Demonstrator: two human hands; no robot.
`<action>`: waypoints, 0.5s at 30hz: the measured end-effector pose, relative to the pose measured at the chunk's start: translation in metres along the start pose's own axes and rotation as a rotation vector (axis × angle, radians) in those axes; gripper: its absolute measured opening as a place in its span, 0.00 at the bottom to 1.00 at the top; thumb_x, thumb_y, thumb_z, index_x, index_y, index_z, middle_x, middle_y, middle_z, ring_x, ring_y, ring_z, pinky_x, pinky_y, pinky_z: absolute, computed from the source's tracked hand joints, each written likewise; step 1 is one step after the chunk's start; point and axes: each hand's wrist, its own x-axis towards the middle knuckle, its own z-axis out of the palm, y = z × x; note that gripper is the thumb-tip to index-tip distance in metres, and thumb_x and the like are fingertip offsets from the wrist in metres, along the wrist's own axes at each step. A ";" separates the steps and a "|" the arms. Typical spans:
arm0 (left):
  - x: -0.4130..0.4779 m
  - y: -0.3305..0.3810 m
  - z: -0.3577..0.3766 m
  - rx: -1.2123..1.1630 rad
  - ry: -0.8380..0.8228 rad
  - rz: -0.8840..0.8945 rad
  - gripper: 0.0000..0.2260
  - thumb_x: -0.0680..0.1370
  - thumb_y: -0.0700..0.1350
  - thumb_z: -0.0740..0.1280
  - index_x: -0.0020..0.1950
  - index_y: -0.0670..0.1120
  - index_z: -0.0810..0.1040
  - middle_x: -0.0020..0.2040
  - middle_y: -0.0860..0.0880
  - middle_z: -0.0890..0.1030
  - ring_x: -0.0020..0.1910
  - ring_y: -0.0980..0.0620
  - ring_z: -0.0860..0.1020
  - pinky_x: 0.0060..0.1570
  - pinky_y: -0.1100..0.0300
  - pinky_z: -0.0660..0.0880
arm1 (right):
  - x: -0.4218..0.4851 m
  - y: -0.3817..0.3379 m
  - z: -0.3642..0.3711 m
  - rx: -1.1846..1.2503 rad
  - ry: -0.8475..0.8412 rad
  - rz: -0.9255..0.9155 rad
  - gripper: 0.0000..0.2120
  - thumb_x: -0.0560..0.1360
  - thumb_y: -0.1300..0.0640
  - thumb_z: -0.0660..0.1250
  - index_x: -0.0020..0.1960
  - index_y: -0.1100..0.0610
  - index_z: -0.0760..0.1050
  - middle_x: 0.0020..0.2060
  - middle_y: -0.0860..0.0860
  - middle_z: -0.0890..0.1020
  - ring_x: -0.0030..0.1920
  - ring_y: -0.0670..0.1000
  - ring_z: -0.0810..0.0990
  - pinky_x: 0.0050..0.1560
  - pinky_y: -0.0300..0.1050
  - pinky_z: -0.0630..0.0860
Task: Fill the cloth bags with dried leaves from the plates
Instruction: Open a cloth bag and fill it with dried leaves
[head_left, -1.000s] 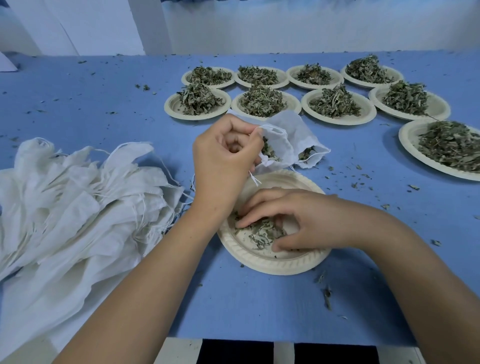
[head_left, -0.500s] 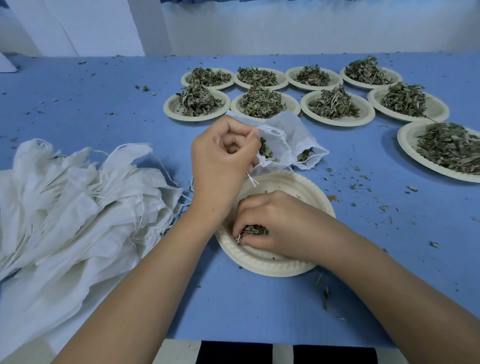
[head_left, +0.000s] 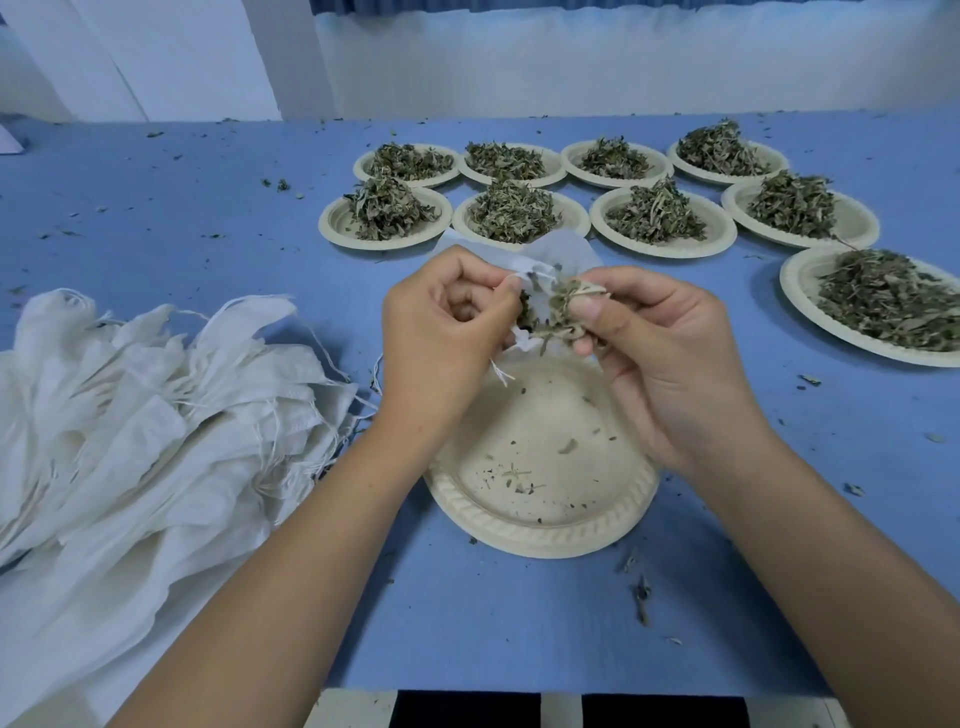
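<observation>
**A:** How far along is the filling?

**B:** Early, I'd judge. One paper plate (head_left: 540, 538), nearest the person, is down to crumbs. Taking that plate as the dial's centre, nine heaped plates (head_left: 860, 221) fan from 11 o'clock round to 2 o'clock, none visibly dipped into.

**A:** And the bags?

**B:** A big pile of empty cloth bags (head_left: 156, 415) lies at 9 o'clock on the blue table (head_left: 182, 218). Only one cloth bag (head_left: 569, 254) is in use, held up at 12 o'clock just above the plate's far rim.

**A:** What are the hands doing?

**B:** The left hand (head_left: 447, 332) pinches the bag's mouth hem between thumb and curled fingers, holding it open. The right hand (head_left: 665, 364) has its thumb and fingertips closed on a wad of dried leaves (head_left: 563, 306), right at the opening. Some leaf is dark inside the mouth already.

**A:** So this bag is nearly done?

**B:** Probably: this looks like that plate's last handful. I can't tell how full the bag is, since the hands hide most of it. No filled bags show anywhere.
</observation>
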 end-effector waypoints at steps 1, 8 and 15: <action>0.000 -0.001 0.000 0.006 -0.012 0.002 0.12 0.76 0.35 0.70 0.36 0.49 0.76 0.24 0.55 0.75 0.23 0.59 0.72 0.28 0.67 0.71 | 0.001 0.001 0.000 0.040 0.038 0.012 0.06 0.65 0.66 0.71 0.36 0.58 0.84 0.33 0.52 0.84 0.30 0.45 0.79 0.34 0.33 0.76; -0.004 0.000 0.003 0.018 -0.072 0.026 0.10 0.74 0.35 0.69 0.37 0.49 0.76 0.24 0.55 0.75 0.22 0.61 0.72 0.26 0.69 0.70 | -0.001 0.009 -0.002 -0.279 0.207 -0.032 0.05 0.67 0.65 0.73 0.43 0.61 0.82 0.32 0.53 0.83 0.29 0.46 0.79 0.35 0.34 0.77; -0.003 -0.001 0.002 0.028 -0.065 0.019 0.11 0.75 0.34 0.70 0.37 0.46 0.76 0.23 0.54 0.75 0.22 0.60 0.73 0.28 0.69 0.70 | -0.001 0.006 -0.002 -0.098 0.243 -0.061 0.03 0.64 0.59 0.75 0.37 0.54 0.84 0.33 0.50 0.83 0.31 0.46 0.78 0.40 0.36 0.77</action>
